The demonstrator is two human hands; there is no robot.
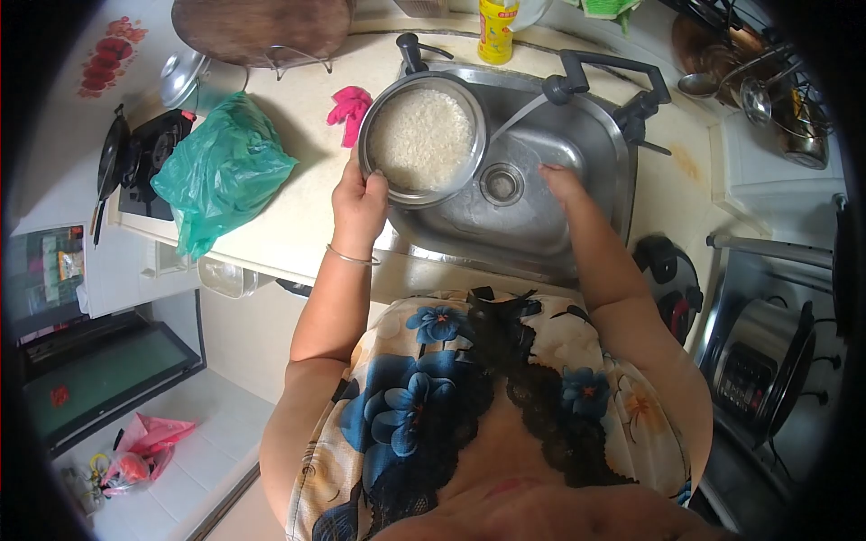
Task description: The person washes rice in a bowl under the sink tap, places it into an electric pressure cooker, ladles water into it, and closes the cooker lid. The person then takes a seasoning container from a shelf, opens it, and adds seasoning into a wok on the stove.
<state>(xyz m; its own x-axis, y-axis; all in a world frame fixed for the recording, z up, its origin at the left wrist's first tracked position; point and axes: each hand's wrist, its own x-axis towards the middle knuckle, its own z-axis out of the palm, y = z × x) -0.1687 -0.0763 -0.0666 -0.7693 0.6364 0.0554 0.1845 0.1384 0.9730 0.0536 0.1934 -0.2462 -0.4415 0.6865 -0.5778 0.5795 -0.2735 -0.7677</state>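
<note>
My left hand (361, 203) grips the near left rim of a round metal pot (363, 144), thumb over the edge. White rice (422, 135) fills much of the pot, in what looks like cloudy water. The pot is over the left part of the stainless steel sink (541, 242). A pale streak, apparently running water, stretches from the dark faucet (557, 88) towards the pot's right rim. Over the right side of the sink, near the drain (502, 184), my right hand (561, 183) holds nothing, its visible fingers extended to the left.
Left of the sink lie a pink cloth (350, 113) and a green plastic bag (225, 171), beside a black stove (155, 167). A wooden board (262, 32) and a yellow bottle (497, 32) stand behind. Ladles (756, 97) hang at right, above an electric cooker (758, 361).
</note>
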